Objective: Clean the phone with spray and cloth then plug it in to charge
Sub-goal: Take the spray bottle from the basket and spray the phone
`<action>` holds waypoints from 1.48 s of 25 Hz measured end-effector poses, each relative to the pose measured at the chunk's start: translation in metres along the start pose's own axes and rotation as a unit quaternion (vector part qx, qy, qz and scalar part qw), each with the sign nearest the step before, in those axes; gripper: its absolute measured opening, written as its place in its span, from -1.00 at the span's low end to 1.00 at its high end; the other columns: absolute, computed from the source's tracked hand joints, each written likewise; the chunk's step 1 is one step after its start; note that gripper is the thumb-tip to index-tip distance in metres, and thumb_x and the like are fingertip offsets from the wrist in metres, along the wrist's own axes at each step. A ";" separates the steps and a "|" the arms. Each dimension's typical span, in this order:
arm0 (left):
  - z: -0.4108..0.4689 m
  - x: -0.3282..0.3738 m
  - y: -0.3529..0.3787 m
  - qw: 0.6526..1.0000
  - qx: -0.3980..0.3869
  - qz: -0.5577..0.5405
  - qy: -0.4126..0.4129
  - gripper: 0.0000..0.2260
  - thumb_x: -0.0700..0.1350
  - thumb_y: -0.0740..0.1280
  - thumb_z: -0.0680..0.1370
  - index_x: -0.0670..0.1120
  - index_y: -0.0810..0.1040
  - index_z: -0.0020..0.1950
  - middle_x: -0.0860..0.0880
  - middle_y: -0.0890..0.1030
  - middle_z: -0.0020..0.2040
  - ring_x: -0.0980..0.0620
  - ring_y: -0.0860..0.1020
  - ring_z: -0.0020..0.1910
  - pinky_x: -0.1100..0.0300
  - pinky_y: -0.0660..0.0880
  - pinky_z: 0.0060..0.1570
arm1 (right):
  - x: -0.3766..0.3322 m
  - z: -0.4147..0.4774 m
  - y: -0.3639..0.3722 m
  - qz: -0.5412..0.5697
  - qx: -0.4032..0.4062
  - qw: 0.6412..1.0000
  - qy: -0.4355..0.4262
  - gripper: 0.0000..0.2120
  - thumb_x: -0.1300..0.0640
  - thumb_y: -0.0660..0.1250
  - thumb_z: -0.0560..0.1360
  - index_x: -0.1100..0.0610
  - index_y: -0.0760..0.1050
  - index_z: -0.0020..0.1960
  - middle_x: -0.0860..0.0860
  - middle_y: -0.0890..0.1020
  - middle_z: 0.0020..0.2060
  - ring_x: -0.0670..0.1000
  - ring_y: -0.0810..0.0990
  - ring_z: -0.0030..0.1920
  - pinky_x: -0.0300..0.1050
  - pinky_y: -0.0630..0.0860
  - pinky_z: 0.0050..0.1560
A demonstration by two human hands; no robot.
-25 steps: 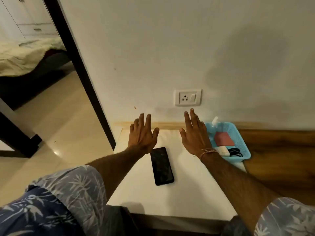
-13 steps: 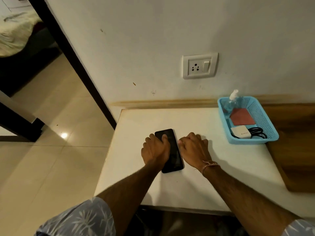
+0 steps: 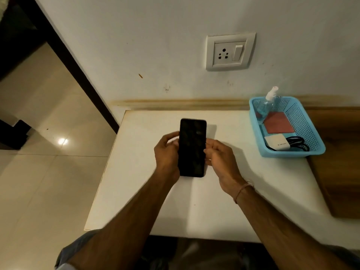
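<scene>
Both bare forearms reach forward; the left hand [image 3: 167, 155] grips the phone [image 3: 192, 147] by its left edge, the right hand [image 3: 222, 160] pinches the right edge, fingers [image 3: 212, 145] curled.

Both hands hold the phone [image 3: 192, 147] screen-up above the white table [image 3: 253, 191]: the left hand [image 3: 167, 154] grips its left edge, the right hand [image 3: 221, 158] pinches its right edge. At the table's right end a blue basket [image 3: 313, 133] holds a spray bottle [image 3: 269, 102], red cloth [image 3: 279, 122], white charger [image 3: 276, 144] and black cable [image 3: 298, 144]. A socket [image 3: 230, 51] is on the wall above.
</scene>
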State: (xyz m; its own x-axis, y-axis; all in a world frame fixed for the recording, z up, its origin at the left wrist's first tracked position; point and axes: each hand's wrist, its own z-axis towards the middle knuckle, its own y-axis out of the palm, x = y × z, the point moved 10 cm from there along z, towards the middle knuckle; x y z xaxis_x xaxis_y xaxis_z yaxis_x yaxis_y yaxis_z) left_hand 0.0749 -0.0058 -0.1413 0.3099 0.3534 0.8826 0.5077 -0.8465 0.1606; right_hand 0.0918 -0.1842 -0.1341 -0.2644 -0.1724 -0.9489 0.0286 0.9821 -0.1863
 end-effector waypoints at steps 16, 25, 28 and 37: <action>-0.039 0.063 0.068 0.924 -0.334 -0.186 -0.021 -0.70 -0.07 0.17 0.71 -0.02 0.54 0.40 -0.11 0.57 0.37 -0.15 0.56 0.32 -0.15 0.51 0.26 | -0.097 -0.014 -0.039 0.164 -0.032 0.975 -0.148 -0.64 0.14 0.21 0.48 -0.13 0.58 0.19 -0.08 0.66 0.14 0.04 0.65 0.16 -0.03 0.65 0.01; -0.036 0.051 0.071 0.923 -0.334 -0.186 -0.047 -0.60 0.08 0.17 0.69 -0.11 0.53 0.41 -0.16 0.59 0.33 -0.16 0.58 0.28 -0.07 0.51 0.28 | -0.096 -0.013 -0.036 0.159 -0.045 0.972 -0.166 -0.56 0.22 0.19 0.49 0.01 0.53 0.32 -0.03 0.63 0.19 0.02 0.62 0.20 -0.09 0.64 -0.01; -0.029 0.048 0.070 0.935 -0.318 -0.153 -0.040 -0.55 0.16 0.13 0.68 -0.09 0.58 0.36 -0.15 0.62 0.30 -0.15 0.60 0.27 -0.06 0.53 0.24 | -0.093 -0.011 -0.031 0.155 -0.042 0.974 -0.159 -0.58 0.24 0.19 0.52 0.02 0.53 0.34 0.00 0.62 0.19 0.05 0.62 0.20 -0.02 0.64 0.05; -0.015 0.043 0.075 0.938 -0.312 -0.147 -0.033 -0.49 0.21 0.07 0.69 -0.10 0.49 0.45 -0.18 0.58 0.35 -0.18 0.58 0.30 -0.08 0.55 0.25 | -0.090 -0.005 -0.021 0.143 -0.060 0.980 -0.124 -0.58 0.28 0.13 0.59 0.06 0.47 0.40 0.04 0.58 0.25 0.09 0.59 0.22 0.08 0.60 0.16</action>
State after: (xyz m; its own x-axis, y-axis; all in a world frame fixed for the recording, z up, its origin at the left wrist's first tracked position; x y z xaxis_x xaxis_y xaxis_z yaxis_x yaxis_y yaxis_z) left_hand 0.1140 -0.0602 -0.0851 0.2890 0.6149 0.7337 0.0155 -0.7693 0.6387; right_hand 0.1101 -0.1890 -0.0437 -0.0181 0.1135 -0.9934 -0.0497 0.9922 0.1143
